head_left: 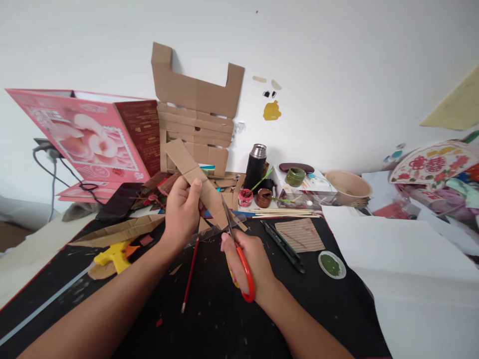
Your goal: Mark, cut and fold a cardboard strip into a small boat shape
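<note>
Pinched between the thumb and fingers of my left hand [183, 202] is a long brown cardboard strip [207, 194], slanting from upper left to lower right. My right hand [249, 259] is closed around the orange-red handle of a pair of scissors [247, 279]. The blades point up and lie against the strip's lower right end; whether they are fully closed is hard to tell. Below the hands, a red pencil [190, 276] rests on the black table mat [209, 324]. Small cardboard scraps lie just behind my right hand.
To the left are a yellow glue gun [118, 257] and a pink box [101, 139]. On the right lie a utility knife [284, 247], corrugated cardboard [301, 234] and a lid of green paint [332, 264]. A black thermos [255, 167] and paint jars stand behind.
</note>
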`<state>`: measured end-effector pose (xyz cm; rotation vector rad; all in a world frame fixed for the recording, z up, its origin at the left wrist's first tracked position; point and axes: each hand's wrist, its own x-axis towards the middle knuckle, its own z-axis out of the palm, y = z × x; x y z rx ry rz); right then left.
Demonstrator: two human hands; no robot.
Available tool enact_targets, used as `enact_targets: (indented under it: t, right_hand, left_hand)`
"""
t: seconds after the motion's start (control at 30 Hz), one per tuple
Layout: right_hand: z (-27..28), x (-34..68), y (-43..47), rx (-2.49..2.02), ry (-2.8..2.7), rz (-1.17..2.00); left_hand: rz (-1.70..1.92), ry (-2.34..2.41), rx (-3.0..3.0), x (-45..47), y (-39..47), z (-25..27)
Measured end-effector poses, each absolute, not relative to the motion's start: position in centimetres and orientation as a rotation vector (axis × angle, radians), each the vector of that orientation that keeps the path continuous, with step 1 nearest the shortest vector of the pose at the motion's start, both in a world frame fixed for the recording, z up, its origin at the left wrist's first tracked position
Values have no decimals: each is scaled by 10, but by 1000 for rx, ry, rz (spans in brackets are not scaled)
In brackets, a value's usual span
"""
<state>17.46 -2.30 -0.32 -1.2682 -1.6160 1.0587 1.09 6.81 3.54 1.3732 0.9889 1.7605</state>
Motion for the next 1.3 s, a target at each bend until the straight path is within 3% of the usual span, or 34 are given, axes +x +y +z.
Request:
enact_targets:
  t: [1.3]
  right_hand:
    - [2, 170, -26, -1247, -1613, 1025]
  left_hand:
    - [1730, 962, 1038, 18, 65, 43]
